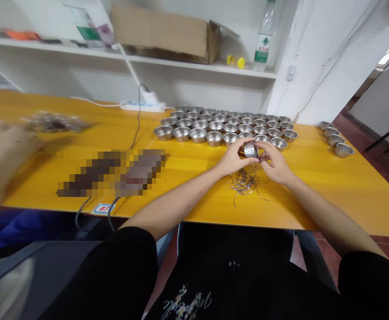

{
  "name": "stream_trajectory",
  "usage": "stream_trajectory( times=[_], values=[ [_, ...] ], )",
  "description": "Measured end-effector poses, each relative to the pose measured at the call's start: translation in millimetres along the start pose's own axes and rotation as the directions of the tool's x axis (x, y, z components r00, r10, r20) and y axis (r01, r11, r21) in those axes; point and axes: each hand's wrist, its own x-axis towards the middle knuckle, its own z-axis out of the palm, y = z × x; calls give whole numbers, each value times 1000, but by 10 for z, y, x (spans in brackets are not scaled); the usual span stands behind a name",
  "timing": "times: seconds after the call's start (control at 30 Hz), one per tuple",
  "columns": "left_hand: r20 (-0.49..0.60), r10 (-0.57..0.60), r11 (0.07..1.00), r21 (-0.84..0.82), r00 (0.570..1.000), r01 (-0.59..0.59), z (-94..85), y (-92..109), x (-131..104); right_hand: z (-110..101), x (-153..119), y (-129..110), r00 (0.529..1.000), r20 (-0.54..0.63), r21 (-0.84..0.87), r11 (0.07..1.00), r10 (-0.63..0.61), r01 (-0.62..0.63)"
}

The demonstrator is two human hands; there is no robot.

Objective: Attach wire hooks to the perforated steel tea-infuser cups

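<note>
both our arms reach forward over the desk (317, 178), bent in so our hands meet right of the middle of the frame. our left hand (232, 158) has its fingers clamped on one small metal cup (250, 150) full of holes, held tilted above the desk. our right hand (275, 162) has bent fingers at the cup's right side; we cannot tell if they pinch it. one pile of thin wires (244, 183) lies just below. behind are four rows of cups (214, 138), too close to count, and four more cups (343, 150) at the right. two yellow caps (236, 61) and one box (164, 33) sit on the shelf (194, 70) up top. another person's hand (16, 142) is blurry at the left.
</note>
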Motion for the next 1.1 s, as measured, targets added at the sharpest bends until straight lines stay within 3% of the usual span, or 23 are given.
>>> stream_trajectory(
  times=[0.2,0.3,0.5,0.67,0.87,1.1],
  values=[
    [-35,-18,999,-36,999,17,1,-8,-3,76,-35,-29,987,158,36,999,20,-26],
    [-20,-4,1000,3,1000,4,-18,18,-3,114,-31,-82,986,167,13,1000,18,-21],
    [12,36,998,60,999,-37,-14,-24,13,57,21,-84,995,84,-17,998,-52,54],
    [11,50,998,40,999,-50,-13,-44,34,11,9,-31,997,39,98,993,66,-69],
    [80,60,998,0,995,-60,12,33,8,-30,39,116,974,-48,363,912,223,-191],
    [125,54,998,-33,991,-51,61,77,-38,16,48,124,938,-262,288,946,229,-150]
  ],
)
